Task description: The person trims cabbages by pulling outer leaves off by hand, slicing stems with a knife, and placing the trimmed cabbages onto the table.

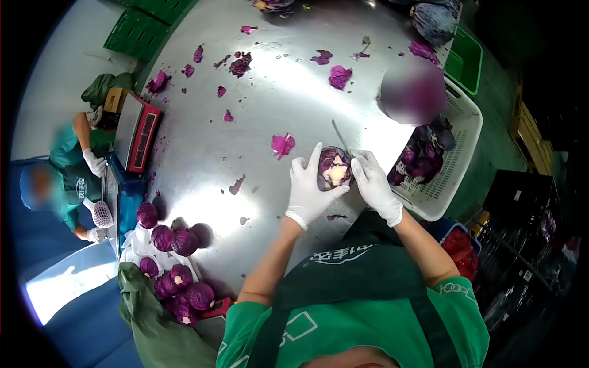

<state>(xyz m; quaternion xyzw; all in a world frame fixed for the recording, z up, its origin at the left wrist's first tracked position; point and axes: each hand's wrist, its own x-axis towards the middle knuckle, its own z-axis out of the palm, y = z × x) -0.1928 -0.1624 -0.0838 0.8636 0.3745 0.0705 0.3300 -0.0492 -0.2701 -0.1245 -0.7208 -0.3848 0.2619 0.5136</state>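
Note:
My left hand point(310, 187), in a white glove, grips a red cabbage point(335, 168) from its left side. The cabbage's pale cut stem end faces up. In my gloved right hand point(375, 184) is a knife point(338, 133), its thin blade pointing away from me along the cabbage's far right side. The handle is mostly hidden in my fingers. A loose purple leaf point(283, 145) lies on the metal table point(276, 92) just beyond my left hand.
Trimmed red cabbages point(184, 242) sit at the table's left. A white crate point(469, 141) holding leaves stands at the right. Leaf scraps point(241, 64) litter the far side. A co-worker point(76, 165) is by a red scale point(144, 138). A green crate point(464, 61) stands beyond.

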